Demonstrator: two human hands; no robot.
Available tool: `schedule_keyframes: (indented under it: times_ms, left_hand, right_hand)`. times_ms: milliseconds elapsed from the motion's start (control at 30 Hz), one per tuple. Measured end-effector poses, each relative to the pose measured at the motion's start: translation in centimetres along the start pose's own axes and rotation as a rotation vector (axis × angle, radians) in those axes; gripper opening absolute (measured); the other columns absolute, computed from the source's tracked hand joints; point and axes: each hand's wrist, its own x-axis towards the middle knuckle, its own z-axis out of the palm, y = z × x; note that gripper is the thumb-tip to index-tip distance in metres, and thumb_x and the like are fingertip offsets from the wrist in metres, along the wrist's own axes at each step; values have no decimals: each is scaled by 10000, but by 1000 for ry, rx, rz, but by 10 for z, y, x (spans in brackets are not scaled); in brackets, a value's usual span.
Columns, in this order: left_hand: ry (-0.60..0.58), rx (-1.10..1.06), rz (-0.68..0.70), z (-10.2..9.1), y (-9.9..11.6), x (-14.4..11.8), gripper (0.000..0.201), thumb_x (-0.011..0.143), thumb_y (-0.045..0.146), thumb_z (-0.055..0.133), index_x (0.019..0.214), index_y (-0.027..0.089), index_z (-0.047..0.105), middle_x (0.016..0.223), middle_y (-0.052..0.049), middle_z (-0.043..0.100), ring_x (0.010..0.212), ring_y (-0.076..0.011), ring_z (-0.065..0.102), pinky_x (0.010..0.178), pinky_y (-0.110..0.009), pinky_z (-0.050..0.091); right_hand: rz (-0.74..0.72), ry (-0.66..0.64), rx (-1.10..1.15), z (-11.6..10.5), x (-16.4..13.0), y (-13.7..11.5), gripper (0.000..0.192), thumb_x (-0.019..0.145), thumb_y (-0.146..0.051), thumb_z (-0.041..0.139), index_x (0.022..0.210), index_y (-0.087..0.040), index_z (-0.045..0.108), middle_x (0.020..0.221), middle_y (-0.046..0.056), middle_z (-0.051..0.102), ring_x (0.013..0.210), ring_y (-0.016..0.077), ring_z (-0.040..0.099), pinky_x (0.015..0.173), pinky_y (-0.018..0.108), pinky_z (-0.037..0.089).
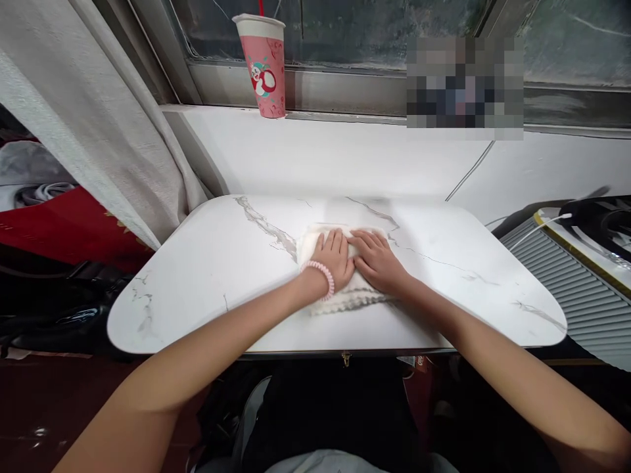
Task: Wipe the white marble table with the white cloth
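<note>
A folded white cloth (345,301) with a scalloped edge lies on the white marbled tabletop (197,276), near its middle. My left hand (334,261) rests flat on the cloth's left half, fingers stretched forward, a pink coiled band (327,277) around the wrist. On the cloth's right half lies my right hand (377,261), palm down, fingers extended toward the left. Both hands press from above and nearly meet at the thumbs. Their palms, and the part of the cloth under them, are hidden.
A pink paper cup (266,72) with a red straw stands on the window sill. A pale curtain (113,112) hangs at the left. At the right is a grey ribbed surface (566,276) with a white cable (539,231). The table's front edge has a small brass latch (346,359).
</note>
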Motion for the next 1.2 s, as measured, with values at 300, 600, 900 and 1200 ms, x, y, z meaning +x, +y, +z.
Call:
schedule_keyframes:
  times_ms: [300, 600, 900, 1200]
  left_hand:
    - [22, -47, 14, 4, -46, 108, 579, 960, 288, 290, 1457, -3, 348, 1573, -192, 306, 1472, -241, 255, 1216, -421, 165]
    - [45, -88, -16, 12, 2, 165, 588, 978, 291, 245, 1476, -12, 325, 1585, -174, 291, 1476, -252, 241, 1220, -411, 138]
    - [29, -136, 86, 11, 57, 144, 621, 974, 302, 222, 1488, -39, 293, 1591, -195, 252, 1487, -273, 208, 1226, -446, 122]
    - [32, -155, 44, 5, 96, 45, 626, 962, 307, 247, 1484, -32, 315, 1580, -221, 248, 1485, -324, 195, 1208, -550, 138]
  right_hand:
    - [131, 26, 39, 18, 86, 70, 454, 896, -222, 366, 1309, -164, 547, 1414, 116, 533, 1326, 275, 425, 1132, 481, 264]
    - [214, 103, 57, 5, 80, 137, 439, 889, -255, 400, 1284, -202, 585, 1399, 90, 555, 1308, 276, 456, 1111, 488, 307]
    - [194, 102, -17, -21, 13, 145, 460, 905, -286, 376, 1308, -183, 573, 1407, 120, 547, 1314, 282, 469, 1109, 489, 330]
    - [58, 28, -25, -39, -60, 85, 477, 949, -320, 356, 1391, -206, 492, 1464, 115, 493, 1379, 280, 404, 1134, 518, 307]
